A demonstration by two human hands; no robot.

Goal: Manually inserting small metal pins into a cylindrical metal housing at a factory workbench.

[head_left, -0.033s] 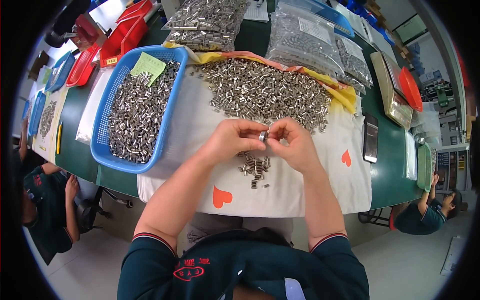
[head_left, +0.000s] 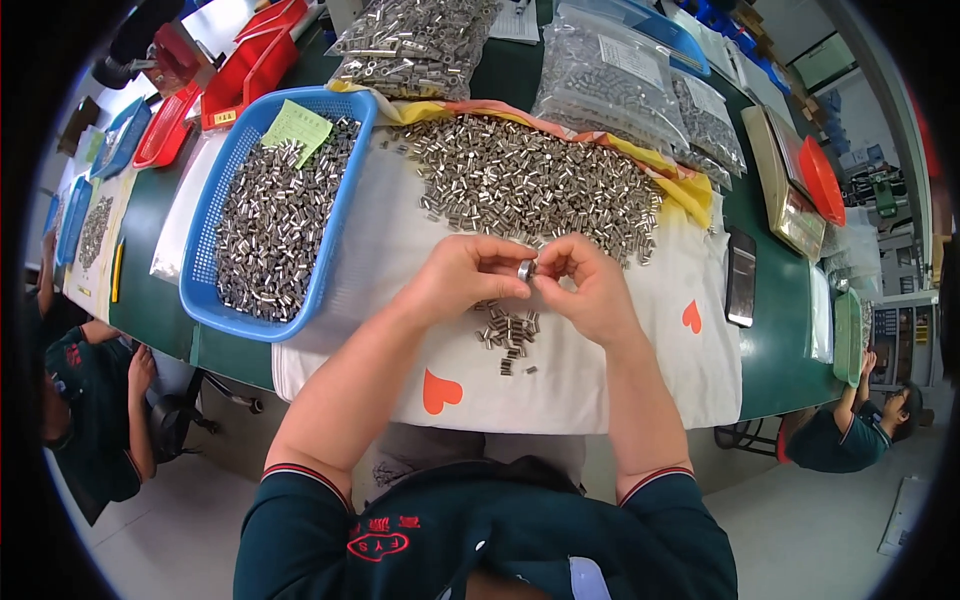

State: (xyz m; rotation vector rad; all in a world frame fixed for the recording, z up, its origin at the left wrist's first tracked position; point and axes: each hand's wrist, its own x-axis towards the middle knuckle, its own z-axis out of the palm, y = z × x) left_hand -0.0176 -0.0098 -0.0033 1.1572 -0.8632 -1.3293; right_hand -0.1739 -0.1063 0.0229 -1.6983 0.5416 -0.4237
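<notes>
My left hand (head_left: 464, 278) pinches a short metal ring (head_left: 526, 270) between thumb and fingertips. Right beside the ring, the thumb and fingers of my right hand (head_left: 588, 290) are pressed together; whatever sits between them is too small and covered to make out. Beyond both hands spreads a wide heap of small silvery metal sleeves (head_left: 530, 185) on a white cloth (head_left: 560, 385). Just below my fingers lies a small loose cluster of the same sleeves (head_left: 513, 328). To the left stands a blue perforated basket (head_left: 190, 265) full of similar pieces, with a green paper slip (head_left: 298, 130) on top.
Bulging clear bags of metal parts (head_left: 610, 80) stand behind a rolled yellow-and-pink cloth (head_left: 690, 195). A dark phone (head_left: 740, 277) lies to the right, near a scale (head_left: 785, 190) carrying a red tray (head_left: 820, 178). Red bins (head_left: 245, 75) stand far left. Other people sit at both sides.
</notes>
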